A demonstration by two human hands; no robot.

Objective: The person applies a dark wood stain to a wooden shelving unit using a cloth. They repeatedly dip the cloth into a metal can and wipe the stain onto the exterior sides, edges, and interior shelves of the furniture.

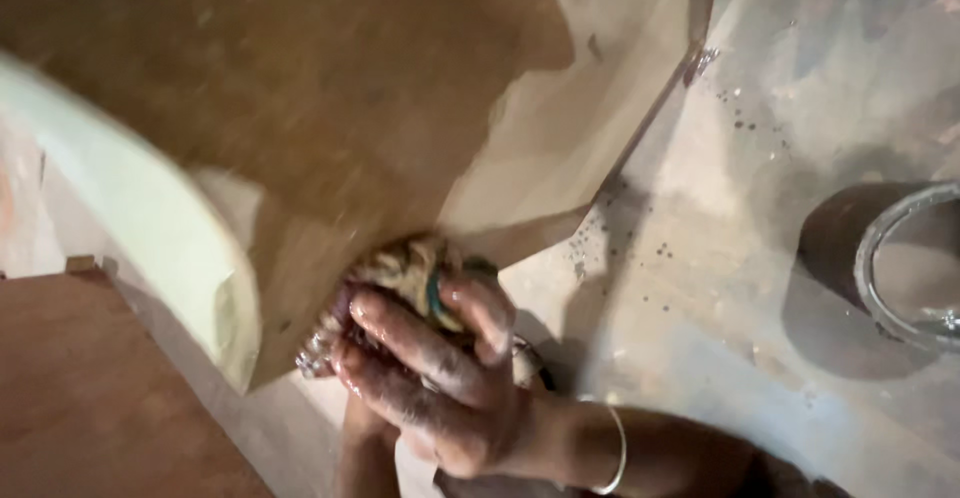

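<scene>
Brown board: plywood panel point(300, 88), partly stained.
Right hand point(440, 378): wet, clenched around a stained rag point(400, 263), pressing it on the panel.
Left hand: apparently hidden.
Floor: metal can point(905, 258).

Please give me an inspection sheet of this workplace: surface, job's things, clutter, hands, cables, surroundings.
Surface: grey floor, dusty, with dark spatter spots.
Job's things: wooden board, its face mostly dark brown and a paler patch at its right; stained cloth wad pressed against the board's lower part.
Clutter: round metal tin at the right, open, contents unclear.
Hands: right hand grips the cloth wad, fingers smeared dark, thin bangle on the wrist; left hand not in view.
Cables: nothing seen.
Surroundings: second brown wooden panel at lower left; pale curved edge beside the board, blurred.
</scene>
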